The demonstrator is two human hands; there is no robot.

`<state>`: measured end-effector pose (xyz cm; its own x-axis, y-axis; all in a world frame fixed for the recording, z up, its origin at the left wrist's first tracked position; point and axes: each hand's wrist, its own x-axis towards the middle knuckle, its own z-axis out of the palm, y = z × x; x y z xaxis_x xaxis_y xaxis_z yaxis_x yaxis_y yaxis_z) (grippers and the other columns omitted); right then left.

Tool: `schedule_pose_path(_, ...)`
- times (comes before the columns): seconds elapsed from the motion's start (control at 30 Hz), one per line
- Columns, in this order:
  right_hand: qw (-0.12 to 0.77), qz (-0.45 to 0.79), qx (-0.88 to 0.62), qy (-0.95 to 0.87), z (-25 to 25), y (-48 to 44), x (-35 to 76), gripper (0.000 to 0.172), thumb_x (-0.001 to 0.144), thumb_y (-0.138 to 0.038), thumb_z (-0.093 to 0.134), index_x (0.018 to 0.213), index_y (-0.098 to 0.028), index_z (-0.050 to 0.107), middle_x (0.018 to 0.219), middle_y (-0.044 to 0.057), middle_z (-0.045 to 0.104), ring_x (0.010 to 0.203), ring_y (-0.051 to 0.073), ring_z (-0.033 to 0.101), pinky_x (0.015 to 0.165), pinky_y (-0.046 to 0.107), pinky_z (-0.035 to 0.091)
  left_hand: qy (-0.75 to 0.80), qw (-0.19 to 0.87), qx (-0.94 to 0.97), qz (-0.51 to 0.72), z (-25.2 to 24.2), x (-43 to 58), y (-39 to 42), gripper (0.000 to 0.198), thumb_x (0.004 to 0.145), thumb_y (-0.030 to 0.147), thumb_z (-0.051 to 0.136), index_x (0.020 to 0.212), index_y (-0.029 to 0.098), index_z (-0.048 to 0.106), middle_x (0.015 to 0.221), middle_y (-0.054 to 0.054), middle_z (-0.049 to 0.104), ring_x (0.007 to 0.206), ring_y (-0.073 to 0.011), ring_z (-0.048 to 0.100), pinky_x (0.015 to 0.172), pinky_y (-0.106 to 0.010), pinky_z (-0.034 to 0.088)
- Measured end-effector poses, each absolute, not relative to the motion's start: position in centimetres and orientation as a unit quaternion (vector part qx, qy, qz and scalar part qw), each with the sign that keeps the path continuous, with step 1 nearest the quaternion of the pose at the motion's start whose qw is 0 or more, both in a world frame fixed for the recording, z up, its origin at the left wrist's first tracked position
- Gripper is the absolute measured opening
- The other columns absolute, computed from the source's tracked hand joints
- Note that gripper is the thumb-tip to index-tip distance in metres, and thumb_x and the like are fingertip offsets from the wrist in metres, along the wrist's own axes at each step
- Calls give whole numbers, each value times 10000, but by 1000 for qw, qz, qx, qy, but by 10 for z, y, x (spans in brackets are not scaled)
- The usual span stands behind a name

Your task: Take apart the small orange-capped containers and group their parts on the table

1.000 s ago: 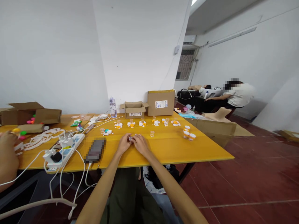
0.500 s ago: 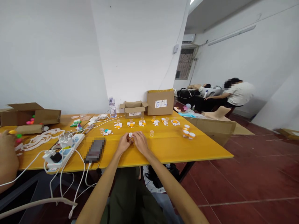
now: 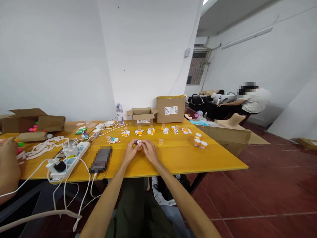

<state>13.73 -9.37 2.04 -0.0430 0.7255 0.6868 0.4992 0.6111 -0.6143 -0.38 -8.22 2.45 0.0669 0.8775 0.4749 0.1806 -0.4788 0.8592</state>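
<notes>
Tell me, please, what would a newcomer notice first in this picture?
First come the left hand and the right hand, which meet at the middle of the yellow table and pinch a small white-capped piece between them. Behind them lies a row of little orange and white parts. To the left sits a white power strip with tangled cables.

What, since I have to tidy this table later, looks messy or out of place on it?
White cables lie tangled around the power strip, left on the table, some trailing over its front edge. The small orange-and-white parts sit in neat groups; the left hand and right hand hold a white-capped piece.
</notes>
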Motion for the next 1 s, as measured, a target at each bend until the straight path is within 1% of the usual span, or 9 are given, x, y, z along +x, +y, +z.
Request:
schedule_pose_path(0.13, 541, 141, -412, -720, 18, -92, 135, 215, 929, -210, 437, 898, -250, 646, 926, 28, 712, 873, 192, 640, 784, 285, 479, 407, 316, 644, 566, 27, -5, -83, 295, 774, 476, 674, 896, 208, 694, 907, -54, 732, 868, -215, 672, 757, -305, 517)
schedule_pose_path(0.27, 518, 134, -441, -721, 15, -90, 136, 206, 907, -157, 455, 985, -247, 623, 987, 28, 701, 910, 187, 635, 813, 291, 478, 436, 293, 620, 583, 26, -6, -81, 251, 797, 429, 652, 914, 206, 669, 933, -57, 723, 889, -209, 675, 789, -313, 513)
schedule_pose_path(0.33, 488, 107, -470, -728, 13, -89, 136, 179, 881, -132, 489, 940, -241, 619, 964, 33, 689, 908, 194, 621, 825, 303, 471, 461, 267, 599, 598, 24, -8, -79, 217, 794, 373, 655, 935, 208, 654, 947, -55, 718, 907, -206, 674, 821, -322, 511)
schedule_pose_path(0.4, 446, 72, -488, -746, 12, -89, 136, 153, 856, -111, 522, 842, -235, 611, 913, 37, 672, 892, 200, 603, 838, 315, 460, 486, 240, 575, 613, 22, -10, -77, 196, 778, 314, 663, 945, 213, 641, 954, -51, 712, 921, -206, 671, 845, -332, 512)
schedule_pose_path(0.5, 396, 34, -497, -771, 12, -90, 134, 160, 845, -102, 554, 752, -228, 588, 881, 44, 647, 869, 199, 582, 834, 316, 451, 520, 222, 552, 613, 20, -13, -75, 195, 741, 213, 668, 932, 219, 627, 969, -46, 707, 927, -206, 669, 859, -341, 519)
schedule_pose_path(0.6, 378, 17, -503, -777, 14, -93, 133, 158, 851, -104, 569, 748, -223, 584, 893, 48, 636, 872, 197, 572, 814, 309, 451, 545, 226, 558, 583, 19, -14, -74, 206, 716, 129, 641, 902, 217, 630, 945, -44, 708, 891, -203, 673, 845, -341, 527)
schedule_pose_path(0.77, 374, 8, -495, -784, 13, -92, 134, 162, 862, -103, 568, 758, -226, 588, 908, 47, 626, 880, 195, 565, 821, 311, 448, 601, 179, 581, 518, 17, -12, -73, 185, 695, 97, 621, 841, 210, 633, 849, -38, 701, 853, -216, 671, 832, -351, 520)
schedule_pose_path(0.9, 383, 8, -484, -787, 8, -88, 135, 181, 863, -82, 548, 764, -228, 592, 918, 44, 623, 887, 196, 561, 844, 322, 445, 639, 120, 589, 479, 17, -10, -74, 181, 697, 91, 603, 828, 213, 633, 834, -41, 695, 889, -234, 656, 846, -362, 499)
schedule_pose_path(1.0, 388, 11, -480, -786, 5, -86, 135, 192, 863, -76, 537, 763, -231, 591, 913, 41, 623, 887, 197, 561, 853, 325, 445, 655, 87, 602, 449, 22, -8, -79, 192, 701, 92, 603, 846, 211, 648, 891, -62, 700, 950, -256, 634, 884, -383, 471)
